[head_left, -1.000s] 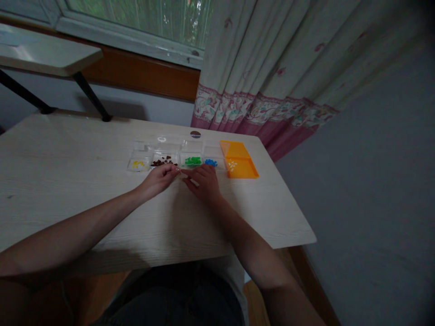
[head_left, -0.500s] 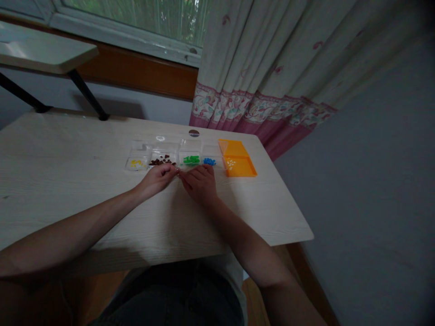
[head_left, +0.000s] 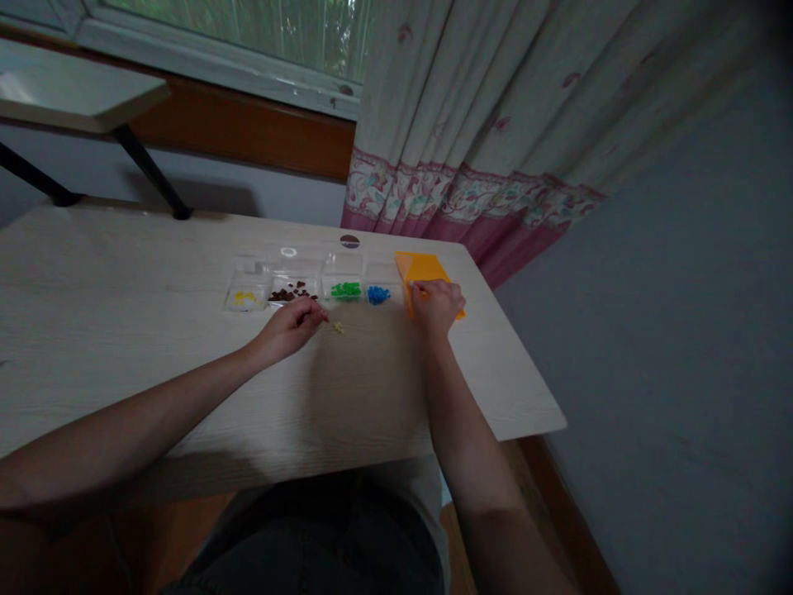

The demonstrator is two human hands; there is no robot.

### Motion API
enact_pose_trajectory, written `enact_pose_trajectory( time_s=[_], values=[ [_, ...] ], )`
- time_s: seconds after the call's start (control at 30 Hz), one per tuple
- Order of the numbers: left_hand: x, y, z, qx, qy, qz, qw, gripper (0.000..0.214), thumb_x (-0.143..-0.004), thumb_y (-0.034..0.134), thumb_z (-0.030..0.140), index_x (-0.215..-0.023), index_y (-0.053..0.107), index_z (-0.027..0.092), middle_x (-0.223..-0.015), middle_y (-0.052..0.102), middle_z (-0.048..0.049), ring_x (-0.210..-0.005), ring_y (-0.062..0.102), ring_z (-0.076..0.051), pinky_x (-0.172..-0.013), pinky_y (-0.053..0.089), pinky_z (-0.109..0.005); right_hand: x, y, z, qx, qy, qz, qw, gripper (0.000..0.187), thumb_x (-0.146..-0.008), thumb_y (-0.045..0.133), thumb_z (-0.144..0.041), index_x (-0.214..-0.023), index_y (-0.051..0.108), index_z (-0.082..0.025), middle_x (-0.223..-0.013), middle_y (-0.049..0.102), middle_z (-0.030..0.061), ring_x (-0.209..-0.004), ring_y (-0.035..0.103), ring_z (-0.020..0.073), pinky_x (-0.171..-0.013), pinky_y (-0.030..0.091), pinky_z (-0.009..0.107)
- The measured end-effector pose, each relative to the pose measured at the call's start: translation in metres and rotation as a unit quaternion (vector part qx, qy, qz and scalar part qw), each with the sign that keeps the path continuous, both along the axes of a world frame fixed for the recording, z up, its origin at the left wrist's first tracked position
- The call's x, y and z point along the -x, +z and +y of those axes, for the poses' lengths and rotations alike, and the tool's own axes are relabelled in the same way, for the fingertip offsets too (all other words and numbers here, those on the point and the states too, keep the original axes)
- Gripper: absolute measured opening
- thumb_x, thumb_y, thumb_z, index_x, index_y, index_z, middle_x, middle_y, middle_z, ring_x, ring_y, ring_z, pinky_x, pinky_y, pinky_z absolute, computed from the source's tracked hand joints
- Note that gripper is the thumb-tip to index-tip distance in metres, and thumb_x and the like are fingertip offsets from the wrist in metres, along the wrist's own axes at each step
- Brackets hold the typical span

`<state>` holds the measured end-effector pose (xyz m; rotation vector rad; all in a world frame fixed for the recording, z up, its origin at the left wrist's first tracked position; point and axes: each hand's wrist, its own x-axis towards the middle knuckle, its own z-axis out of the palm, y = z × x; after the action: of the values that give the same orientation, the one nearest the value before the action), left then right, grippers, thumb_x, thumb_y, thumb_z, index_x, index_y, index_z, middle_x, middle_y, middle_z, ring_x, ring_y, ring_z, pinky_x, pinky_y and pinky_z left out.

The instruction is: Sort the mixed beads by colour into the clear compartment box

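Note:
My left hand (head_left: 293, 322) is closed in a pinch just in front of the clear boxes. A thin strand with small pale pieces (head_left: 338, 328) sticks out to the right of its fingertips; it is too small to make out in detail. Over the orange box (head_left: 427, 266) is my right hand (head_left: 437, 306), fingers curled down and covering most of its front tray. What those fingers hold, if anything, is hidden. Between the hands are green pieces (head_left: 345, 290) and blue pieces (head_left: 377, 295) in clear open boxes. Brown pieces (head_left: 291, 293) lie just beyond my left hand.
Farthest left in the row, a clear box holds yellow pieces (head_left: 244, 297). A round grommet (head_left: 350, 241) is set near the back edge of the pale table (head_left: 248, 413). A raised shelf (head_left: 80, 91) stands at the back left, and a curtain (head_left: 458, 190) hangs behind the table.
My right hand has left my left hand and moved right onto the orange box, covering the white pieces there. The pale strand by my left fingertips now shows. My left hand has barely moved.

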<state>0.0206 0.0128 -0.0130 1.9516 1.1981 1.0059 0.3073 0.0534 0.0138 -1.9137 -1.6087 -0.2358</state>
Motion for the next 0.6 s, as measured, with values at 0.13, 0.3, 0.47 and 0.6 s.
enact_pose_trajectory(
  time_s=[0.13, 0.3, 0.47, 0.6],
  values=[
    [0.000, 0.002, -0.003, -0.039, -0.023, 0.061, 0.997, 0.026, -0.092, 0.050, 0.037, -0.102, 0.063, 0.018, -0.079, 0.051, -0.0011, -0.071, 0.048, -0.014, -0.065, 0.039, -0.026, -0.013, -0.003, 0.003, 0.021, -0.047, 0.020, 0.998, 0.027, -0.087, 0.052, -0.035, -0.093, 0.076, -0.023, -0.104, 0.070, 0.0086, -0.104, 0.047, 0.0267, -0.088, 0.029, 0.042],
    [-0.003, 0.006, -0.009, -0.062, -0.047, 0.121, 0.990, 0.029, -0.091, 0.052, 0.030, -0.116, 0.060, 0.020, -0.088, 0.051, -0.0029, -0.077, 0.051, -0.016, -0.072, 0.042, -0.029, -0.013, -0.005, 0.003, 0.026, -0.055, 0.013, 0.998, 0.028, -0.087, 0.052, -0.034, -0.092, 0.076, -0.022, -0.104, 0.069, 0.0099, -0.103, 0.046, 0.0269, -0.087, 0.029, 0.042],
    [-0.006, 0.004, -0.012, -0.090, -0.049, 0.172, 0.980, 0.027, -0.092, 0.052, 0.030, -0.116, 0.059, 0.019, -0.099, 0.053, -0.0065, -0.087, 0.054, -0.019, -0.080, 0.046, -0.033, -0.016, -0.009, 0.006, 0.022, -0.061, 0.003, 0.998, 0.029, -0.089, 0.051, -0.036, -0.094, 0.076, -0.022, -0.104, 0.069, 0.0094, -0.102, 0.048, 0.0270, -0.086, 0.031, 0.042],
    [-0.006, -0.002, -0.011, -0.106, -0.054, 0.182, 0.976, 0.026, -0.094, 0.051, 0.031, -0.116, 0.059, 0.020, -0.104, 0.053, -0.0076, -0.091, 0.055, -0.020, -0.084, 0.048, -0.034, -0.016, -0.008, 0.006, 0.033, -0.062, 0.002, 0.998, 0.031, -0.090, 0.050, -0.037, -0.096, 0.076, -0.022, -0.107, 0.069, 0.0098, -0.104, 0.047, 0.0273, -0.086, 0.031, 0.042]
  ],
)
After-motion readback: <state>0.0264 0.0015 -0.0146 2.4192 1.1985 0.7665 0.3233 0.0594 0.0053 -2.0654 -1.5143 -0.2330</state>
